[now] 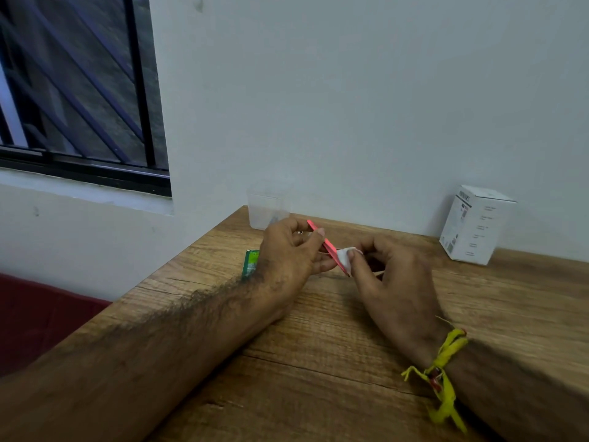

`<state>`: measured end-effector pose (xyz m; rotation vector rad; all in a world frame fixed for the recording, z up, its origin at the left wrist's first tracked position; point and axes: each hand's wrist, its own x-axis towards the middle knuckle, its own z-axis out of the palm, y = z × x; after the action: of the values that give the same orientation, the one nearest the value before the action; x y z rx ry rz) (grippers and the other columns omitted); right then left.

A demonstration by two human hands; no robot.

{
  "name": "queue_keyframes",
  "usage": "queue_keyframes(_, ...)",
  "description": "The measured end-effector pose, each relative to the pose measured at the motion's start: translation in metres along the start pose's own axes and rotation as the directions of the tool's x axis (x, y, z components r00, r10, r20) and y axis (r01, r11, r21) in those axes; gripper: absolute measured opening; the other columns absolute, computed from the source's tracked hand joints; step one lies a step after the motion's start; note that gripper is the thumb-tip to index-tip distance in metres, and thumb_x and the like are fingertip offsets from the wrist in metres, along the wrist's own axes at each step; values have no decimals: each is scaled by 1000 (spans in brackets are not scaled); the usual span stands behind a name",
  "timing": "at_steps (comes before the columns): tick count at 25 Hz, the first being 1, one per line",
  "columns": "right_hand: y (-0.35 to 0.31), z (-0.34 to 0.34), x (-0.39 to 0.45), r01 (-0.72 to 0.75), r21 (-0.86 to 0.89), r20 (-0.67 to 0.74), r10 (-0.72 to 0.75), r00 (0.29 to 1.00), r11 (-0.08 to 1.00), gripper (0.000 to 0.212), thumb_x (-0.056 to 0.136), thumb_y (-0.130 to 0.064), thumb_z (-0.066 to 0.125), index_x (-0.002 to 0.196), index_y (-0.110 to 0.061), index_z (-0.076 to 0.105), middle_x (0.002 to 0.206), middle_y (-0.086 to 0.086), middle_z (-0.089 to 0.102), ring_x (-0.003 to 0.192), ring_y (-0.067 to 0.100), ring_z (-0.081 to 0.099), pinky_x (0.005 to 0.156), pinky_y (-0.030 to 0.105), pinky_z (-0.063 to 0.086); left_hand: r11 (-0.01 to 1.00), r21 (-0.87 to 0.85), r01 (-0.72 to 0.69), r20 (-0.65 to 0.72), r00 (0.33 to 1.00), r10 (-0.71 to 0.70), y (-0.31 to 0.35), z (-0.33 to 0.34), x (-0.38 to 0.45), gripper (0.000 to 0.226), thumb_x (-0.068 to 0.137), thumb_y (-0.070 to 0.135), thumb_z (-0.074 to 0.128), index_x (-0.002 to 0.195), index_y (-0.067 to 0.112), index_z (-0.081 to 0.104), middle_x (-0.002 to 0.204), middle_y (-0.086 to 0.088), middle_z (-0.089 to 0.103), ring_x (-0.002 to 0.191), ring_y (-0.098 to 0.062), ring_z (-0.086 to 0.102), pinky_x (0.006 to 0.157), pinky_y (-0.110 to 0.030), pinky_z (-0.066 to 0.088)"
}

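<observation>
Red stick point(328, 244) is pinched near its upper end between the thumb and curled fingers of the left hand point(287, 256). A white wad point(345, 256) is pinched against its lower end by the right hand point(395, 282), thumb and forefinger pressed together, just above the wooden table point(318, 362).

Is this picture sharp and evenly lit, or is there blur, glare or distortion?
Head view: light soft and even, no glare; left hand and right hand cast only faint shadows on the wooden table; red stick and white piece they hold look slightly soft; the wide lens tilts the window frame.
</observation>
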<state>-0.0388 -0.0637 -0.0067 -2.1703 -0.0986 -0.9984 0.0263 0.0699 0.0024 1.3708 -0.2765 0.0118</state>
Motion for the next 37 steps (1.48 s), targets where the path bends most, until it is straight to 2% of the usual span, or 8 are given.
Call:
queue_keyframes(3, -4, -1, -1, -9, 52, -17, 10, 1000, 999, 6, 91, -23, 66, 88, -25, 71, 77, -16, 70, 76, 1, 67, 64, 23, 54, 999, 38, 9, -27, 1000, -8, 0, 1, 1, 24, 98, 10, 61, 120, 1, 59, 97, -19, 74, 70, -19, 76, 64, -32, 62)
queue_keyframes(7, -3, 0, 0, -102, 129, 30, 98, 995, 986, 6, 89, -22, 69, 86, -24, 73, 75, -11, 72, 73, 5, 67, 66, 32, 57, 997, 70, -16, -43, 999, 19, 1, 0, 0, 19, 100, 10, 60, 117, 1, 60, 92, -16, 76, 73, -22, 77, 67, -36, 64)
queue_keyframes(13, -3, 1, -1, -25, 1, 154, 24, 988, 1000, 4, 87, -24, 73, 88, -26, 77, 83, -15, 71, 83, 2, 65, 72, 28, 54, 996, 82, -30, -81, 996, 37, 0, -2, 2, 16, 97, 17, 66, 107, 5, 63, 82, -11, 78, 68, -24, 77, 71, -40, 63)
queue_keyframes(18, 1, -1, 2, -126, 112, 156, 108, 982, 986, 7, 86, -18, 75, 87, -23, 79, 78, -11, 74, 77, 4, 68, 73, 29, 56, 997, 61, -40, 73, 997, 36, 6, -6, -3, 28, 88, 6, 74, 113, 3, 61, 77, -10, 77, 68, -18, 76, 63, -26, 59)
queue_keyframes(28, -3, -5, 6, -376, 377, 257, 295, 921, 847, 5, 84, -9, 76, 87, -12, 78, 77, 1, 76, 64, 3, 64, 62, 18, 53, 945, 274, -178, 272, 957, 102, 15, -17, 7, 29, 89, 7, 74, 116, 6, 64, 86, -10, 78, 84, -22, 76, 81, -35, 61)
queue_keyframes(32, -2, -5, 7, -441, 497, 283, 341, 897, 747, 6, 85, -3, 72, 88, -7, 76, 76, 1, 74, 63, 4, 62, 64, 22, 54, 958, 252, -138, 244, 967, 75, 15, -15, 6, 17, 90, 4, 70, 106, 1, 65, 85, -15, 77, 74, -17, 73, 71, -28, 58)
queue_keyframes(35, -3, -4, 7, -429, 482, 288, 324, 901, 764, 6, 86, -4, 72, 88, -8, 76, 76, 1, 74, 65, 4, 64, 65, 23, 55, 968, 216, -131, 196, 977, 89, 13, -11, 4, 11, 91, 3, 68, 101, -1, 66, 81, -17, 76, 68, -17, 72, 68, -26, 57)
queue_keyframes(37, -1, -4, 6, -334, 442, 170, 289, 942, 832, 6, 87, -8, 72, 87, -13, 76, 80, 0, 75, 73, 7, 67, 70, 25, 56, 977, 168, -128, 149, 984, 103, 10, -9, 4, 8, 92, 2, 67, 100, 1, 66, 76, -9, 77, 66, -14, 72, 67, -24, 57)
